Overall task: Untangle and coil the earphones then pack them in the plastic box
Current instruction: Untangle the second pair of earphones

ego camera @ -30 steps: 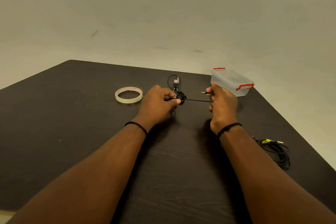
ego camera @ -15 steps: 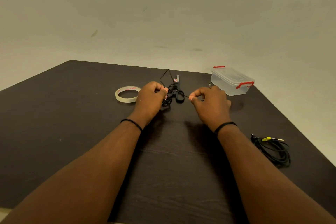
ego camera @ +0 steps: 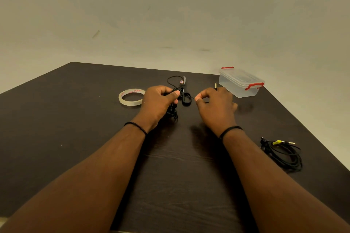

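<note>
Black tangled earphones (ego camera: pixel 173 112) hang in a bunch under my left hand (ego camera: pixel 159 103), which grips them between thumb and curled fingers. A thin strand runs rightwards to my right hand (ego camera: pixel 214 104), which pinches it between thumb and forefinger; the jack plug (ego camera: pixel 215 85) sticks up behind that hand. A loop of the cord (ego camera: pixel 173 79) lies on the table beyond my hands. The clear plastic box (ego camera: pixel 239 83) with red clips stands shut at the far right, apart from both hands.
A roll of clear tape (ego camera: pixel 131 97) lies left of my left hand. A second coiled black cable with a yellow-collared plug (ego camera: pixel 283 152) lies near the dark table's (ego camera: pixel 75 119) right edge. Small scissors (ego camera: pixel 186 98) lie between my hands.
My right hand has moved left from near the box towards my left hand, shortening the stretched strand. The earphone bunch now hangs lower under my left hand.
</note>
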